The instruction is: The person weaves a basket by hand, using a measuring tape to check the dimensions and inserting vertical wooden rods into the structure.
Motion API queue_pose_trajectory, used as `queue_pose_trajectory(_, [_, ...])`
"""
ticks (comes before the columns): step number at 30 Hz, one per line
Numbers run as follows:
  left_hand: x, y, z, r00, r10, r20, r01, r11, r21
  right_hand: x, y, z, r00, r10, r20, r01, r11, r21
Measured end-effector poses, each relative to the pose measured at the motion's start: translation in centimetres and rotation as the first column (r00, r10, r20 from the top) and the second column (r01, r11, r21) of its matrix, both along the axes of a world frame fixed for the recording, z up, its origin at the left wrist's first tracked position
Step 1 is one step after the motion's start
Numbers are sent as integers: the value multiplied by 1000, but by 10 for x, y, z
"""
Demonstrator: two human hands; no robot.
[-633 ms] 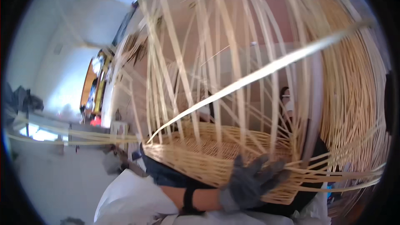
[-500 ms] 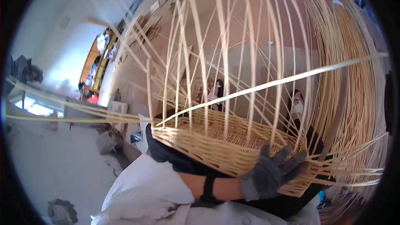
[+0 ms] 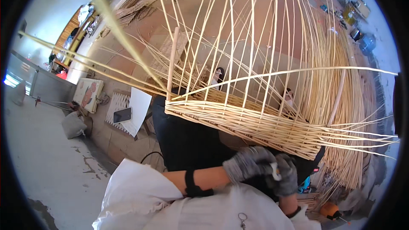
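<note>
A woven wicker basket (image 3: 243,117) rests across my knees, its long side toward me, with tall upright stakes (image 3: 251,47) rising from its rim. My left hand (image 3: 250,163), in a grey knit glove, is closed close to my body, just below the basket's near side. Against it is my right hand (image 3: 284,174), gloved alike, fingers curled. A small pale thing (image 3: 276,171) shows between the two hands; I cannot make out its kind. Neither hand touches the basket. One long pale rod (image 3: 277,73) slants across the stakes, and loose rod ends (image 3: 358,138) stick out at the basket's right end.
A big bundle of long rods (image 3: 341,89) lies along the right. To the left, a phone (image 3: 122,115) and a white sheet (image 3: 138,106) lie on a low woven surface. An orange tool (image 3: 330,210) sits at lower right. Woven panels (image 3: 128,6) lie farther off.
My left hand has left the basket's near right side and come back toward my body. My right hand is now in view beside it. The basket appears higher in view.
</note>
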State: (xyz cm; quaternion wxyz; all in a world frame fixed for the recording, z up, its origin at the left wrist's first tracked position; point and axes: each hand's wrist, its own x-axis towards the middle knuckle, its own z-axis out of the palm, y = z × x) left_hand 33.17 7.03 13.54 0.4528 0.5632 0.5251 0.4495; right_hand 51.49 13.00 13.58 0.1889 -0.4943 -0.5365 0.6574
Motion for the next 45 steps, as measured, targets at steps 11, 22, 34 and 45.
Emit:
queue_pose_trajectory(11, [-80,-46,39,959,176,-222,-153,981,118,-112,2,69,728,534,431,-644,317,696])
queue_pose_trajectory(22, [-286,2,55,544,839,-33,-700,475,534,-177,128,145,810,101,577,-586,100,804])
queue_pose_trajectory(34, [-340,91,10,194,876,-441,-784,408,467,-364,217,60,448,361,818,-874,370,315])
queue_pose_trajectory(45, [-409,91,-7,555,745,-369,-760,635,138,-82,292,163,515,271,813,-840,349,416])
